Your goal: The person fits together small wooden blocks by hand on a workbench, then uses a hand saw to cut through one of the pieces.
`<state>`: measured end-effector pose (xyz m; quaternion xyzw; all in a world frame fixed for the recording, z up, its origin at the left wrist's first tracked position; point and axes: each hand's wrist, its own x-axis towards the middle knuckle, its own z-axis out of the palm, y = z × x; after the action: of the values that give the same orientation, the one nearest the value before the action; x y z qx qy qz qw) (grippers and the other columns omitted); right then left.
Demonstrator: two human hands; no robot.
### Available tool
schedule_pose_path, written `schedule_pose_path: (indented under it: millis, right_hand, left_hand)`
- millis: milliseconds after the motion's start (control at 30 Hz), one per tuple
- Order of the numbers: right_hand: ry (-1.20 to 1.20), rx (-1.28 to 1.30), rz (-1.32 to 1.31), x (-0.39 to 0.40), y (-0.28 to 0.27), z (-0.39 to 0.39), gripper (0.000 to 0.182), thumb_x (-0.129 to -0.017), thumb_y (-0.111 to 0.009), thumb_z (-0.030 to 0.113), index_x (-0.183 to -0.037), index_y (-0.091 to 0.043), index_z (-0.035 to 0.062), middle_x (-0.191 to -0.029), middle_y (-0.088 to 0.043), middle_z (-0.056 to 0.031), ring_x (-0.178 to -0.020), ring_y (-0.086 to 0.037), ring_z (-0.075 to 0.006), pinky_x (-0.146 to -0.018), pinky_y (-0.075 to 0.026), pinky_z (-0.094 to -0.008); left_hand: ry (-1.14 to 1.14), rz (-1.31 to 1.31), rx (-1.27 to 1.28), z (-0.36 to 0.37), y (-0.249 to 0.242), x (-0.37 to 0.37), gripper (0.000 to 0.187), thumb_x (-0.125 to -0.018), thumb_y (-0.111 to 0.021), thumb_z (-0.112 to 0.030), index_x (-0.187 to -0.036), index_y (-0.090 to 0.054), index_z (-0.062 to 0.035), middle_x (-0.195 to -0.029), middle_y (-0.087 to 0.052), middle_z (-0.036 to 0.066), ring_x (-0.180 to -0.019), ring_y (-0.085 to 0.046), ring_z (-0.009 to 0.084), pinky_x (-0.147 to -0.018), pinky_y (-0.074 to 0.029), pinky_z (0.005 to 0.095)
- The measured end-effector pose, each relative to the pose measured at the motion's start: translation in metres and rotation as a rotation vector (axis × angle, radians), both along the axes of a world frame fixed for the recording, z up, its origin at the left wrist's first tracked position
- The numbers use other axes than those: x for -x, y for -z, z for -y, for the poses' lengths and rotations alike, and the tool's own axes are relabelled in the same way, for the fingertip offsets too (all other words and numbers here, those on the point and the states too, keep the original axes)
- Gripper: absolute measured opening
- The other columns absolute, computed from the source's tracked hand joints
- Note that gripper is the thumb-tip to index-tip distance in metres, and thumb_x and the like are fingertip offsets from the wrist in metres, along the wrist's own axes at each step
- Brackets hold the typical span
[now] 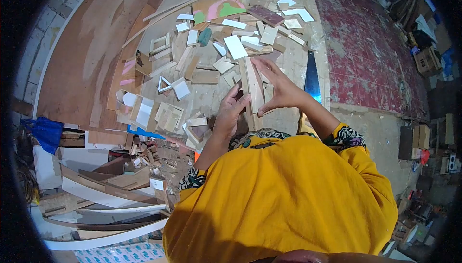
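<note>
Two narrow pieces of wood lie together in front of my body: a short, pale wooden strip (255, 92) and a longer wooden board (245, 78) against its left side. My left hand (233, 110) is closed on the board's left edge, thumb along it, with the other fingers partly hidden. From the right, my right hand (284, 89) curves in a wide C around the strip, fingertips at its far end and thumb at its near end. White and bare wood offcuts surround the far end, among them a white rectangular block (235, 47).
A handsaw (313, 78) lies right of my right forearm on the worktable (288, 42). Small wooden frames (169, 117) and offcuts cover the left side. A large plywood sheet (96, 37) lies further left. Curved boards (106, 191) are stacked below.
</note>
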<state>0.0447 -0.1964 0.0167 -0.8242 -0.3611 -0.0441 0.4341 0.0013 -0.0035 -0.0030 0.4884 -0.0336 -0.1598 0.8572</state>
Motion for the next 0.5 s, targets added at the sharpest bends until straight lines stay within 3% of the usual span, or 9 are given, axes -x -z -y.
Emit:
schedule_pose_path:
  millis: [300, 500]
  right_hand:
    - [0.012, 0.036, -0.006, -0.0025, -0.0012, 0.0013, 0.13, -0.037, -0.087, 0.046, -0.141, -0.019, 0.0099, -0.138, -0.024, -0.0211, -0.129, -0.025, -0.0375, -0.106, -0.026, -0.0405]
    - [0.063, -0.003, -0.01, -0.0043, 0.0029, -0.0001, 0.114, -0.048, -0.086, 0.04, -0.141, -0.025, 0.0118, -0.136, -0.028, -0.0197, -0.127, -0.03, -0.0364, -0.104, -0.028, -0.0417]
  left_hand:
    - [0.034, 0.028, -0.019, 0.0011, -0.0043, -0.0023, 0.065, -0.08, -0.066, -0.012, -0.134, -0.033, 0.0029, -0.12, -0.052, 0.01, -0.108, -0.05, 0.0156, -0.094, -0.038, 0.0281]
    - [0.053, 0.019, -0.038, 0.0012, -0.0046, -0.0022, 0.057, -0.082, -0.058, -0.007, -0.133, -0.034, 0.0034, -0.115, -0.055, 0.011, -0.103, -0.053, 0.0139, -0.09, -0.041, 0.026]
